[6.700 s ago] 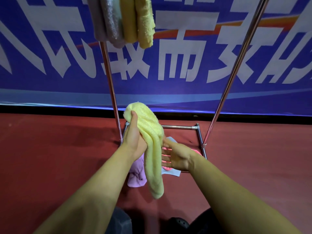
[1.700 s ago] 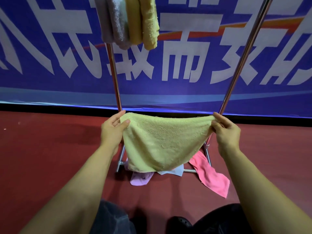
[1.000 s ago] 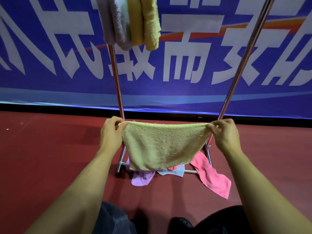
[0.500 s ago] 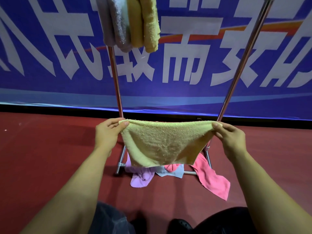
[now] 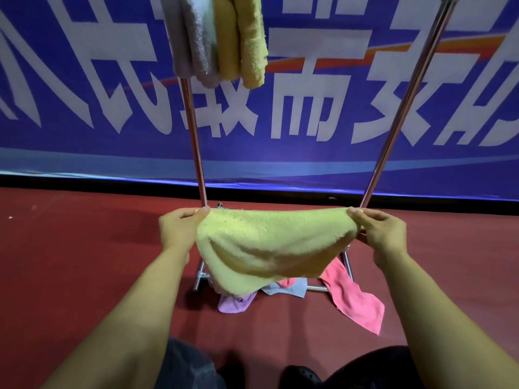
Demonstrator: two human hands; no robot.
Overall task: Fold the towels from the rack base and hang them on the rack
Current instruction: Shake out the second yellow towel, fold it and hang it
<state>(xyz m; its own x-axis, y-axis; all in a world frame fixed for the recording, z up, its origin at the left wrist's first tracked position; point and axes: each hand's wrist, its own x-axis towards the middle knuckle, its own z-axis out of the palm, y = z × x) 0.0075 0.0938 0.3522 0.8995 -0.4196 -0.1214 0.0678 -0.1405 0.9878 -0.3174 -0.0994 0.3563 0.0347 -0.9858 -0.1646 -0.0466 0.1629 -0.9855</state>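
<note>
A pale yellow towel (image 5: 269, 245) hangs stretched between my hands, above the rack base. My left hand (image 5: 179, 228) pinches its left top corner and my right hand (image 5: 379, 231) pinches its right top corner. Its lower edge sags in a doubled curve. Below it, on the rack base (image 5: 317, 289), lie a lilac towel (image 5: 234, 303), a light blue towel (image 5: 289, 289) and a pink towel (image 5: 356, 300) that trails onto the floor. Folded grey towels (image 5: 191, 37) and yellow towels (image 5: 244, 37) hang from the rack's top at upper left.
Two chrome rack posts rise from the base, the left post (image 5: 193, 136) and the right post (image 5: 398, 116) slanting outward. A blue banner (image 5: 309, 94) with white characters stands behind. The floor (image 5: 70, 262) is dark red. My knees and a black shoe (image 5: 300, 376) show at the bottom.
The yellow towel went from a bunch in my left hand to being spread between both hands. Over the last second the hands stayed apart and the lower edge swung slightly.
</note>
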